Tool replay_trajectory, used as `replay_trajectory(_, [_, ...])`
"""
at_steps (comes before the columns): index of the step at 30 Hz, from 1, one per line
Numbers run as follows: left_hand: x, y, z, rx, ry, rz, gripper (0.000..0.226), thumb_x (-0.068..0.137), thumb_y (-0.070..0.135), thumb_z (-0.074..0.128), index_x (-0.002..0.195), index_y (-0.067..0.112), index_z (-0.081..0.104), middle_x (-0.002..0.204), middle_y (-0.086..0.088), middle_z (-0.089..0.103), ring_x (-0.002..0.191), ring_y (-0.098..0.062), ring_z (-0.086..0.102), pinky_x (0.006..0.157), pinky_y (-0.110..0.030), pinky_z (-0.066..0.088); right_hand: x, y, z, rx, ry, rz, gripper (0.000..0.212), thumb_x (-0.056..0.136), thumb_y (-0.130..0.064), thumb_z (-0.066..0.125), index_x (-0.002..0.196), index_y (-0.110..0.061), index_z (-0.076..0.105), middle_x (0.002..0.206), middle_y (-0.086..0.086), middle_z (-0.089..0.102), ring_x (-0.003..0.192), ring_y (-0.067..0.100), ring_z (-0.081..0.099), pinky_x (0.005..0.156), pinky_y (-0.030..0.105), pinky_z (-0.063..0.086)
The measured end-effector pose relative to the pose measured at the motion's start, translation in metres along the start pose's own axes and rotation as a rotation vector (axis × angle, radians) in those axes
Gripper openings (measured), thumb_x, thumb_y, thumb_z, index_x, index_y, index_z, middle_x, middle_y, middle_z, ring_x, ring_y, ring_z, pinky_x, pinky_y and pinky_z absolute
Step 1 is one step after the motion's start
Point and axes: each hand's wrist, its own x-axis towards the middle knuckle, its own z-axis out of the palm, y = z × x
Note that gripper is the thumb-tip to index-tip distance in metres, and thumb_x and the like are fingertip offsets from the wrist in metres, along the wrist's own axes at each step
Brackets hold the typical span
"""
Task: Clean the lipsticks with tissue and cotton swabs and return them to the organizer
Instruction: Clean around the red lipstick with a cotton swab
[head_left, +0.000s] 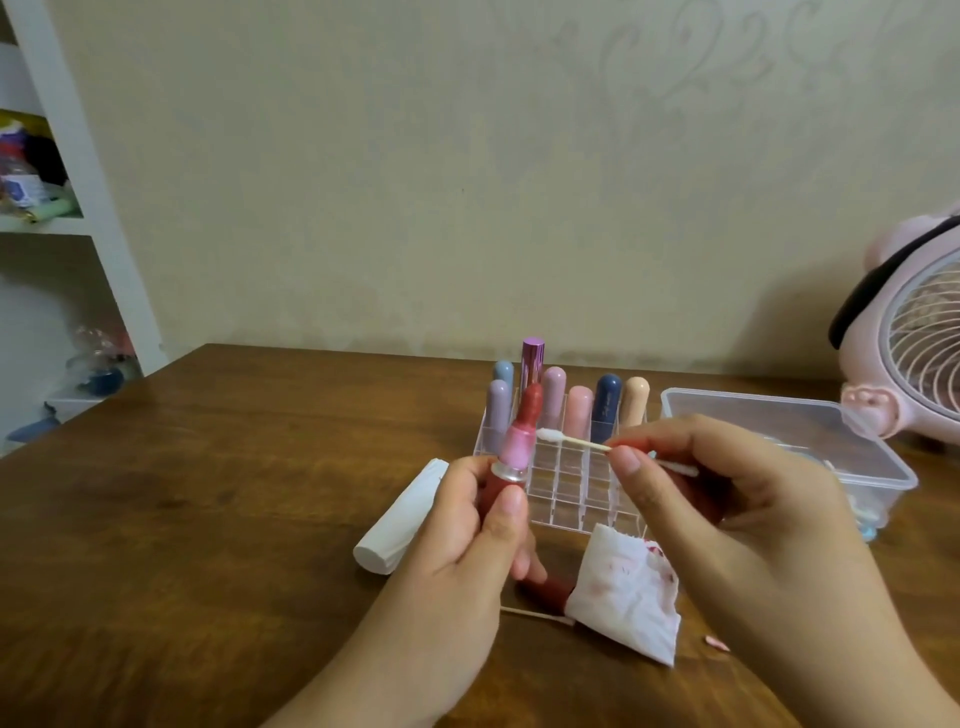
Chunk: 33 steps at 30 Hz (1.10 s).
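Note:
My left hand (475, 525) grips an open red lipstick (519, 441) upright, its pink-red bullet raised above the silver collar. My right hand (691, 499) pinches a cotton swab (571, 441) whose white tip lies just right of the bullet. Behind them stands the clear acrylic organizer (566, 493), with several capped lipsticks (576, 410) in its back rows and empty front cells. A stained white tissue (628, 597) lies in front of it. The red cap (548, 590) lies beside the tissue, with a used swab (535, 616) next to it.
A white tissue pack (400, 519) lies left of my left hand. At the right stands a clear plastic box (779, 441), and behind it a pink desk fan (914, 343). A white shelf unit (52, 182) is at the far left. The wooden table (208, 493) carries everything.

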Motion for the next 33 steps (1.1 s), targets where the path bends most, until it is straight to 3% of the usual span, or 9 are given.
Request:
replay_trajectory(8, [-0.002,-0.002,-0.001,-0.024,-0.042,-0.015,0.035,0.072,0.061,0.044,0.097,0.040,0.055,0.066,0.010,0.050,0.066,-0.006,0.051,0.090,-0.044,0.047,-0.002,0.002,-0.001,0.000,-0.012,0.023,0.006,0.080,-0.033,0.061,0.077,-0.037,0.064,0.077,-0.014,0.064,0.068,0.004,0.060,0.057,0.018,0.048])
replay_trajectory(11, [-0.003,-0.001,0.000,-0.049,-0.050,-0.005,0.026,0.077,0.063,0.046,0.089,0.043,0.058,0.066,0.010,0.050,0.066,-0.008,0.049,0.088,-0.044,0.046,-0.002,0.000,-0.001,0.017,-0.017,0.037,0.009,0.081,-0.038,0.062,0.079,-0.031,0.067,0.064,-0.010,0.063,0.066,0.005,0.060,0.056,0.017,0.047])
replay_trajectory(13, [-0.004,0.000,0.000,-0.058,-0.044,0.003,0.023,0.082,0.061,0.046,0.084,0.042,0.059,0.067,0.009,0.050,0.066,-0.010,0.049,0.087,-0.044,0.045,-0.002,-0.001,-0.001,0.041,-0.018,0.063,0.011,0.084,-0.036,0.063,0.080,-0.028,0.068,0.067,-0.016,0.063,0.068,0.004,0.060,0.058,0.016,0.047])
replay_trajectory(17, [-0.004,-0.002,-0.001,-0.062,-0.029,0.018,0.021,0.080,0.055,0.045,0.081,0.041,0.061,0.069,0.008,0.052,0.068,-0.011,0.050,0.089,-0.047,0.043,-0.002,-0.002,-0.001,0.077,-0.027,0.081,0.006,0.085,-0.024,0.068,0.081,-0.028,0.066,0.072,-0.016,0.064,0.072,0.003,0.060,0.062,0.012,0.048])
replay_trajectory(24, [-0.004,-0.003,-0.001,-0.087,-0.062,0.056,0.019,0.084,0.047,0.043,0.083,0.041,0.061,0.067,0.009,0.048,0.062,-0.006,0.048,0.082,-0.040,0.042,-0.002,-0.002,-0.001,0.070,-0.038,0.083,0.008,0.086,-0.024,0.068,0.081,-0.031,0.065,0.070,-0.018,0.063,0.071,0.002,0.060,0.061,0.010,0.047])
replay_trajectory(28, [-0.004,-0.001,-0.001,-0.115,-0.064,0.065,0.020,0.087,0.048,0.044,0.085,0.039,0.061,0.066,0.009,0.046,0.060,-0.006,0.047,0.079,-0.037,0.040,-0.001,-0.003,-0.002,0.074,-0.042,0.092,0.015,0.085,-0.020,0.066,0.078,-0.033,0.063,0.065,-0.005,0.064,0.070,0.009,0.059,0.060,0.018,0.049])
replay_trajectory(31, [-0.005,-0.002,-0.001,-0.107,-0.068,0.065,0.019,0.085,0.048,0.045,0.086,0.039,0.061,0.066,0.009,0.046,0.060,-0.005,0.047,0.080,-0.038,0.041,-0.001,-0.007,-0.002,0.135,-0.041,0.117,0.014,0.084,-0.022,0.065,0.078,-0.034,0.063,0.083,-0.010,0.064,0.069,0.008,0.060,0.059,0.013,0.049])
replay_trajectory(33, [-0.004,-0.002,0.000,-0.102,-0.073,0.067,0.018,0.084,0.046,0.044,0.086,0.040,0.062,0.066,0.009,0.046,0.061,-0.006,0.047,0.080,-0.038,0.041,-0.001,-0.009,-0.002,0.138,-0.044,0.123,0.013,0.084,-0.022,0.065,0.077,-0.034,0.063,0.084,-0.012,0.064,0.070,0.008,0.059,0.059,0.013,0.048])
